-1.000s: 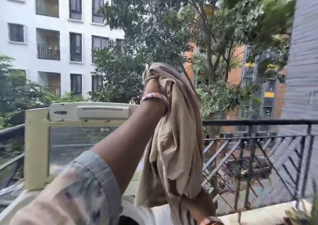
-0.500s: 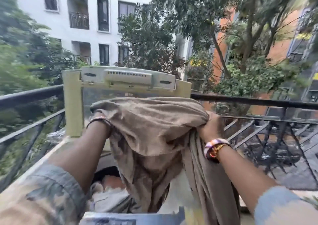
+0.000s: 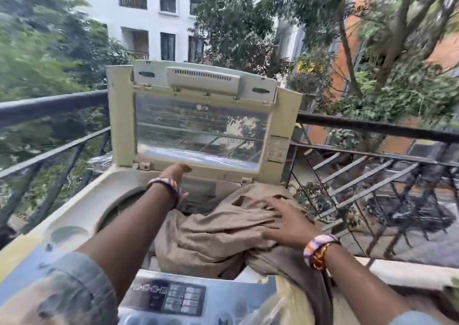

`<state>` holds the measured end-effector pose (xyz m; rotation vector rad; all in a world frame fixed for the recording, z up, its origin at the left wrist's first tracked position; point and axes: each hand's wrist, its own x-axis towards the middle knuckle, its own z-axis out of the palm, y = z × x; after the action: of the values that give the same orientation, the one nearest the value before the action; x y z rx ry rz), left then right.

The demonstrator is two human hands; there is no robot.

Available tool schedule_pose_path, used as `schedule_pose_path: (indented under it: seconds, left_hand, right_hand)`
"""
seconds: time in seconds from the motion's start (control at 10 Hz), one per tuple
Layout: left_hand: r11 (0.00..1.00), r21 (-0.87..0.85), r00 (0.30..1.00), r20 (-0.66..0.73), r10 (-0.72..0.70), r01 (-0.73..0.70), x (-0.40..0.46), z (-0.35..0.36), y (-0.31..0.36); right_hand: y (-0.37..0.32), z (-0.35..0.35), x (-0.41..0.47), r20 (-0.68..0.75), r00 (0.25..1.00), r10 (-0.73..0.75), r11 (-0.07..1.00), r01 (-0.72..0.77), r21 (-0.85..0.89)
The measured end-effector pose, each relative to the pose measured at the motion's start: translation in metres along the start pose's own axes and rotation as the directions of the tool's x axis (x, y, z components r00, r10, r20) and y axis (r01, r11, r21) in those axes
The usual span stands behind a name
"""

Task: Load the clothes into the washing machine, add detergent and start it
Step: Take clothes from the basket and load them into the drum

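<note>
Two hands are working over the top-loading washing machine (image 3: 74,227), whose lid (image 3: 198,126) is standing upright at the back, leaving the round drum opening clear on its left side. The tan cloth (image 3: 218,237) is lying bunched across the right half of the opening and spilling over the machine's front right edge, with one fold hanging down beside the control panel (image 3: 173,300). The right hand (image 3: 290,222) is resting flat on top of the cloth, fingers (image 3: 269,204) spread and released, pressing rather than grasping. The left hand (image 3: 175,172) is reaching past the cloth to the back rim near the lid hinge; its fingers are loosely extended and are grasping nothing.

Half a second ago both hands were holding the cloth up in front of the lid, stretched between them; now it is lying down on the opening, and the left hand has let go of it and moved toward the back.

A black metal railing (image 3: 372,128) is running close behind and to the right of the machine, hemming in that side. Trees (image 3: 248,26) and a white apartment building (image 3: 149,14) are standing beyond it. Each wrist is wearing a beaded bracelet (image 3: 320,250).
</note>
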<state>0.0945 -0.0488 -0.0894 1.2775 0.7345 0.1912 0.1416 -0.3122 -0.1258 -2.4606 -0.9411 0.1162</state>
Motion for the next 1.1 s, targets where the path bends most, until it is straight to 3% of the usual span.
schedule_pose_path:
  seconds: [0.1, 0.2, 0.3, 0.4, 0.5, 0.6, 0.7, 0.8, 0.9, 1.0, 1.1]
  left_hand:
    - [0.965, 0.228, 0.986, 0.136, 0.099, -0.128, -0.009, 0.042, 0.0]
    - [0.827, 0.399, 0.894, 0.371, 0.25, -0.397, -0.006, 0.088, -0.014]
    - [0.42, 0.677, 0.79, 0.578, 0.205, -0.604, -0.01, 0.129, -0.027]
    - [-0.05, 0.774, 0.76, 0.63, 0.159, -0.631, -0.004, 0.163, -0.039]
    - [-0.09, 0.802, 0.796, 0.597, 0.105, -0.59, 0.011, 0.185, -0.047]
    - [-0.117, 0.851, 0.852, 0.52, 0.053, -0.512, 0.027, 0.192, -0.056]
    - [-0.094, 0.847, 0.852, 0.519, -0.075, -0.524, 0.037, 0.198, -0.065]
    - [-0.003, 0.86, 0.855, 0.507, -0.106, -0.51, 0.046, 0.198, -0.069]
    - [0.077, 0.838, 0.839, 0.543, -0.038, -0.539, 0.044, 0.192, -0.073]
    - [0.109, 0.759, 0.767, 0.636, 0.082, -0.641, 0.021, 0.18, -0.083]
    - [0.133, 0.679, 0.69, 0.719, 0.078, -0.722, -0.017, 0.159, -0.098]
  right_hand:
    - [0.035, 0.002, -0.032, -0.028, 0.992, 0.126, 0.992, -0.126, 0.031]
    - [0.071, 0.016, -0.071, 0.037, 0.967, 0.253, 0.944, -0.255, 0.209]
    - [0.092, 0.032, -0.097, 0.18, 0.942, 0.285, 0.871, -0.332, 0.363]
    - [0.106, 0.046, -0.11, 0.26, 0.923, 0.284, 0.82, -0.374, 0.433]
    - [0.111, 0.058, -0.123, 0.31, 0.879, 0.363, 0.839, -0.453, 0.3]
    - [0.109, 0.068, -0.129, 0.252, 0.864, 0.435, 0.828, -0.494, 0.266]
    - [0.11, 0.076, -0.129, 0.153, 0.879, 0.453, 0.827, -0.478, 0.298]
    - [0.112, 0.083, -0.123, 0.065, 0.898, 0.436, 0.847, -0.434, 0.307]
    - [0.114, 0.096, -0.114, -0.044, 0.901, 0.433, 0.874, -0.407, 0.264]
    - [0.112, 0.101, -0.101, -0.067, 0.874, 0.481, 0.835, -0.434, 0.339]
    - [0.106, 0.1, -0.092, -0.114, 0.835, 0.539, 0.793, -0.457, 0.402]
